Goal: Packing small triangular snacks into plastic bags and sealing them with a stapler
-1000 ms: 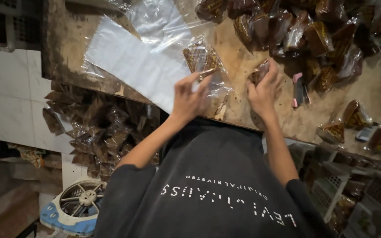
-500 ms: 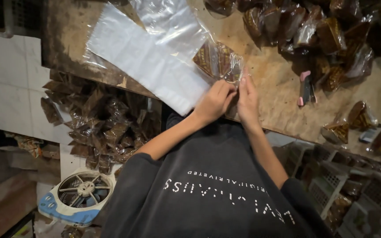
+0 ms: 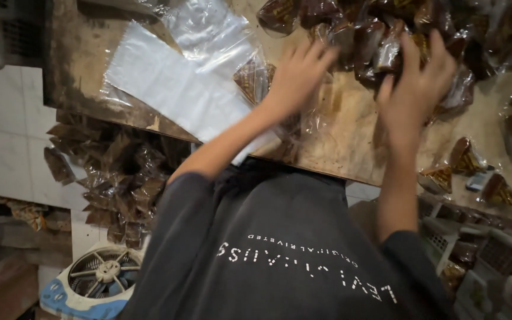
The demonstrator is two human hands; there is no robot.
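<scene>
My left hand (image 3: 296, 76) lies with fingers spread on a clear plastic bag (image 3: 255, 78) that holds brown snack pieces, near the front edge of the worn wooden table (image 3: 351, 139). My right hand (image 3: 417, 83) reaches further out. Its fingers are splayed over a heap of small clear packets of brown snacks (image 3: 380, 35) at the table's far side and touch the top ones. Whether a packet is pinched under that palm is hidden. A flat stack of empty clear bags (image 3: 173, 83) lies to the left of my left hand.
More filled packets (image 3: 472, 166) lie scattered on the table's right part. Below the table's left edge a pile of packets (image 3: 117, 178) rests on the floor beside a small blue-and-white fan (image 3: 93, 278). White plastic baskets (image 3: 505, 261) stand at the lower right.
Both hands were together on one packet at the table's front edge. They have since parted: the right hand moved out to the far heap, and the left hand moved onto the clear bag.
</scene>
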